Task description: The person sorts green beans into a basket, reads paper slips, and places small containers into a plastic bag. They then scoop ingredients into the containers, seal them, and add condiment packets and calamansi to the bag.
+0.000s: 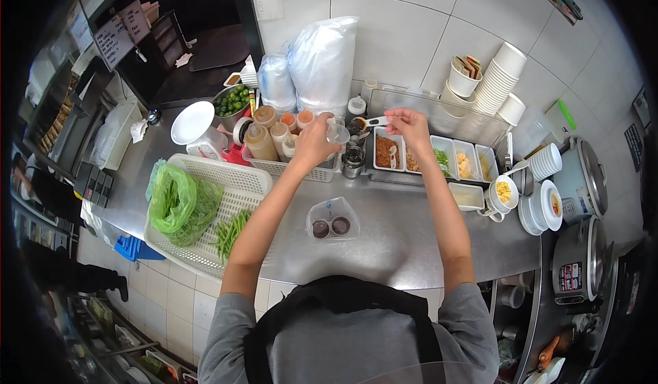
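Note:
My left hand point(314, 141) holds a small clear plastic cup point(337, 134) above the row of squeeze bottles point(259, 141). Between the fingers of my right hand point(409, 129) is the pale handle of a spoon point(376, 121), its bowl end over a dark-filled container beside the cup. Just below stands a metal-and-glass jar point(353, 160). Under my right forearm runs a row of topping trays, among them a tray of reddish-brown crumbs point(388, 150) with a white spoon in it. On the counter before me sits a clear bag point(349, 209) with two dark-filled sauce cups point(331, 228).
A white basket point(240, 169) with green beans and a green bag of vegetables stands at left, near a kitchen scale point(199, 134). Stacked paper cups point(499, 76), bowls point(538, 209) and cookers point(579, 264) line the right. Bagged lids or cups point(322, 65) stand against the wall.

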Demonstrator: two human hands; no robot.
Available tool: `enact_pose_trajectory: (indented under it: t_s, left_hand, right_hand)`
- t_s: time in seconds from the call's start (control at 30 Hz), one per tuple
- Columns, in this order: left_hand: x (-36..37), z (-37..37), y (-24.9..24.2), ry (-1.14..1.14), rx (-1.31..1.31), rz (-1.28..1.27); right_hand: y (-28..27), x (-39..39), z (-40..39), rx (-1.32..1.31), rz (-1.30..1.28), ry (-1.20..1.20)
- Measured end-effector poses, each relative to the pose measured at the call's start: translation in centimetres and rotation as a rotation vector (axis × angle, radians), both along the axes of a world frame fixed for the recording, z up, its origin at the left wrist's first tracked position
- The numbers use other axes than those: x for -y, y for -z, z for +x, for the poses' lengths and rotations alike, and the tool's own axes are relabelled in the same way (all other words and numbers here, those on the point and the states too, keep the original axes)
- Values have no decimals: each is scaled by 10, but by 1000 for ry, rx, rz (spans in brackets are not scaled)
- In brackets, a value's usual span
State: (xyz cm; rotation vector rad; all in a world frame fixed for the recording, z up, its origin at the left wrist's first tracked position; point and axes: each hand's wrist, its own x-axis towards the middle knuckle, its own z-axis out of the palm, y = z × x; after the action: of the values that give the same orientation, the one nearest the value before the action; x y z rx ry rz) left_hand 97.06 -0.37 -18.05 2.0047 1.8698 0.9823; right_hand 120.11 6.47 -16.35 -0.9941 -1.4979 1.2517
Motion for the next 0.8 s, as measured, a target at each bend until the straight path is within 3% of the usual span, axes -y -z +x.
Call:
enact_pose_trajectory:
  t_s: [0.07,0.17,0.3,0.43,0.8]
  left_hand:
    - [2,6,-10,-11,43,-49]
    - [-1,10,-10,-4,106,15]
    - [3,13,-12,11,209,60]
    - [9,12,-11,13,296,120]
    - [12,10,-4,28,340,172]
  right_hand:
    - [-5,4,-12,33,140,-19]
    - [-25,43,-34,219,555,76]
    - [-26,54,-36,577,1230,3]
    - [-36,59,-34,456,1186,51]
    - [-33,62,-38,452,1036,10]
